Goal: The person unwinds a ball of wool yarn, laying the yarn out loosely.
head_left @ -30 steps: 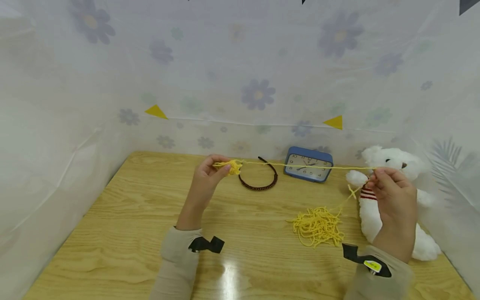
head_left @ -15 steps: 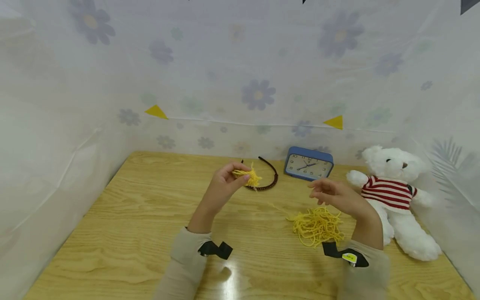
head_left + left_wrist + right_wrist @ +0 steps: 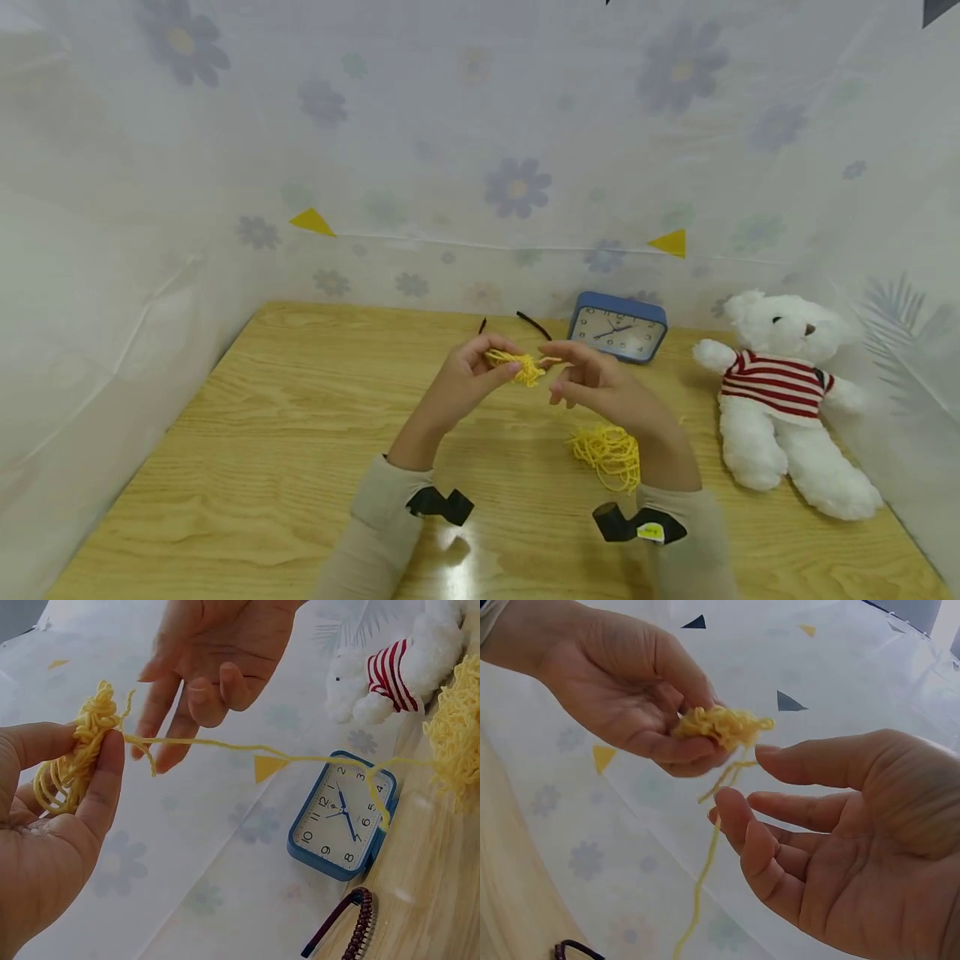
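Yellow, knotted, loopy yarn bunch (image 3: 529,372) in left hand's (image 3: 468,383) pinch, above table (image 3: 300,433), near-left of blue clock (image 3: 617,329). Just right, right hand (image 3: 603,387) with fingers (image 3: 765,870) parted, loosely bent; can't tell if touching strand (image 3: 697,894).

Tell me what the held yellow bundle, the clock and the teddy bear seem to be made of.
The yellow bundle looks like soft, matte yarn, since looped, twisted strands show; its fibre is unclear. The clock seems to have smooth plastic casing, judging by its even blue and rounded corners. The teddy bear looks like fluffy plush, likely synthetic, from its tufted white surface.
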`<action>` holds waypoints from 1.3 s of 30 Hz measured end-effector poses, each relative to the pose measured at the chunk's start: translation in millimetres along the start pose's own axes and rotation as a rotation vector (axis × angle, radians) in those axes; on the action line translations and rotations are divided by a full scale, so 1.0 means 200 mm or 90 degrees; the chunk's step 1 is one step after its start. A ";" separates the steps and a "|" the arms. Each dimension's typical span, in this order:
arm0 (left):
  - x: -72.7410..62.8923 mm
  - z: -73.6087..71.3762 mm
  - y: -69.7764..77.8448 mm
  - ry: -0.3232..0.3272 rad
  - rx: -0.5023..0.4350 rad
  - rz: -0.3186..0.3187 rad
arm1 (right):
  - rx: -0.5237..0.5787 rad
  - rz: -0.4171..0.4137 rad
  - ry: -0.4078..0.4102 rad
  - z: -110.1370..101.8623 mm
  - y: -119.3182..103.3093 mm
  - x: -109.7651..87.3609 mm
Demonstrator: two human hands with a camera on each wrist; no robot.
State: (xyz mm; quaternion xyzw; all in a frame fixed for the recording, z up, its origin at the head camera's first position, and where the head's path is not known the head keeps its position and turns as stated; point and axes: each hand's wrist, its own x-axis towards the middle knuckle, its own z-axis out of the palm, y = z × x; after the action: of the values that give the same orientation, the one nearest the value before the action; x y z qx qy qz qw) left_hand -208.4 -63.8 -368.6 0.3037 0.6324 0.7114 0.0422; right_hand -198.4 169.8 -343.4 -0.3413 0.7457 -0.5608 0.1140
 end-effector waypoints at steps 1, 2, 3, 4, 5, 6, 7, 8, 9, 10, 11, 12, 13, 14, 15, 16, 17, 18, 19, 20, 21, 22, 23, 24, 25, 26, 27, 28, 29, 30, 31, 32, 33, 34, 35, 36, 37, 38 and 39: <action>0.00 0.00 0.00 -0.001 0.005 0.000 | 0.012 0.000 -0.011 0.01 0.00 0.01; 0.00 0.00 -0.01 -0.001 0.010 0.000 | 0.022 -0.001 -0.020 0.03 -0.01 0.01; 0.00 0.00 -0.01 -0.003 0.012 -0.001 | 0.028 0.001 -0.026 0.04 -0.01 0.02; 0.00 0.00 -0.01 -0.004 0.015 -0.001 | 0.032 0.003 -0.027 0.05 -0.01 0.02; 0.00 0.00 -0.01 -0.003 0.019 -0.002 | 0.033 0.004 -0.026 0.06 -0.01 0.03; 0.00 -0.01 -0.01 -0.003 0.024 -0.003 | 0.036 0.010 -0.023 0.06 -0.01 0.03; 0.00 -0.01 -0.01 -0.003 0.025 -0.005 | 0.032 0.013 -0.016 0.07 -0.01 0.03; 0.00 -0.01 -0.01 -0.002 0.024 -0.006 | 0.026 0.013 -0.008 0.07 -0.01 0.03; 0.00 -0.01 -0.01 -0.001 0.025 -0.008 | 0.021 0.010 0.002 0.07 -0.01 0.03; 0.00 -0.01 -0.01 0.003 0.029 -0.009 | 0.015 0.005 0.015 0.07 -0.01 0.03; -0.01 -0.02 -0.01 0.007 0.030 -0.011 | 0.009 0.003 0.030 0.06 -0.01 0.02; -0.01 -0.02 0.00 0.010 0.027 -0.012 | 0.001 0.000 0.044 0.06 -0.01 0.02; -0.01 -0.02 0.00 0.014 0.028 -0.012 | -0.007 -0.006 0.059 0.05 -0.01 0.01; -0.01 -0.03 0.00 0.019 0.030 -0.012 | -0.012 -0.010 0.076 0.05 -0.02 0.00; -0.01 -0.03 0.00 0.025 0.035 -0.011 | -0.015 -0.011 0.094 0.04 -0.02 -0.01; -0.01 -0.04 0.00 0.031 0.041 -0.011 | -0.019 -0.006 0.111 0.03 -0.02 -0.01; -0.01 -0.05 0.00 0.035 0.044 -0.012 | -0.019 -0.003 0.127 0.02 -0.02 -0.02; -0.01 -0.05 0.00 0.039 0.045 -0.012 | -0.019 0.000 0.142 0.01 -0.03 -0.03; -0.02 -0.06 0.00 0.043 0.049 -0.013 | -0.019 0.001 0.156 0.00 -0.03 -0.04; -0.02 -0.06 0.00 0.048 0.050 -0.015 | -0.021 -0.001 0.170 -0.01 -0.03 -0.05; -0.02 -0.07 0.00 0.054 0.048 -0.019 | -0.014 -0.005 0.184 -0.02 -0.03 -0.06; -0.02 -0.08 0.01 0.060 0.044 -0.021 | -0.005 -0.012 0.197 -0.03 -0.04 -0.07; -0.02 -0.08 0.01 0.065 0.040 -0.021 | 0.005 -0.023 0.211 -0.04 -0.04 -0.08; -0.02 -0.09 0.01 0.073 0.035 -0.021 | 0.014 -0.034 0.226 -0.06 -0.04 -0.09; -0.02 -0.10 0.01 0.081 0.033 -0.023 | 0.023 -0.047 0.238 -0.07 -0.04 -0.10; -0.03 -0.11 0.01 0.089 0.030 -0.023 | 0.036 -0.058 0.252 -0.09 -0.04 -0.12; -0.03 -0.11 0.02 0.097 0.024 -0.021 | 0.050 -0.066 0.273 -0.11 -0.05 -0.14; -0.03 -0.12 0.02 0.105 0.021 -0.019 | 0.058 -0.072 0.296 -0.12 -0.05 -0.15; -0.03 -0.13 0.02 0.111 0.018 -0.015 | 0.068 -0.077 0.319 -0.14 -0.06 -0.17; -0.03 -0.13 0.03 0.118 0.013 -0.010 | 0.076 -0.084 0.343 -0.15 -0.06 -0.18; -0.03 -0.14 0.03 0.124 0.011 -0.005 | 0.092 -0.091 0.366 -0.16 -0.06 -0.20; -0.03 -0.14 0.03 0.129 0.007 0.001 | 0.107 -0.098 0.393 -0.17 -0.07 -0.21; -0.03 -0.15 0.03 0.134 0.004 0.008 | 0.120 -0.105 0.419 -0.18 -0.07 -0.22; -0.03 -0.15 0.03 0.139 0.002 0.014 | 0.135 -0.115 0.440 -0.19 -0.08 -0.24; -0.03 -0.16 0.03 0.143 0.002 0.019 | 0.153 -0.126 0.456 -0.20 -0.08 -0.25; -0.03 -0.16 0.03 0.149 0.002 0.021 | 0.170 -0.138 0.472 -0.21 -0.08 -0.26; -0.03 -0.16 0.03 0.156 0.000 0.023 | 0.186 -0.148 0.486 -0.22 -0.08 -0.27; -0.03 -0.16 0.03 0.164 -0.006 0.024 | 0.196 -0.165 0.485 -0.22 -0.08 -0.28; -0.03 -0.16 0.03 0.173 -0.015 0.026 | 0.205 -0.182 0.480 -0.23 -0.09 -0.29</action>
State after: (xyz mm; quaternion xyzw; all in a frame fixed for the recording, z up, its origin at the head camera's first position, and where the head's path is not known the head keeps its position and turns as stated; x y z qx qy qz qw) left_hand -217.2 -94.7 -365.1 0.2168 0.6176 0.7540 -0.0551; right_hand -174.8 238.8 -324.0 -0.1905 0.5835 -0.7654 -0.1934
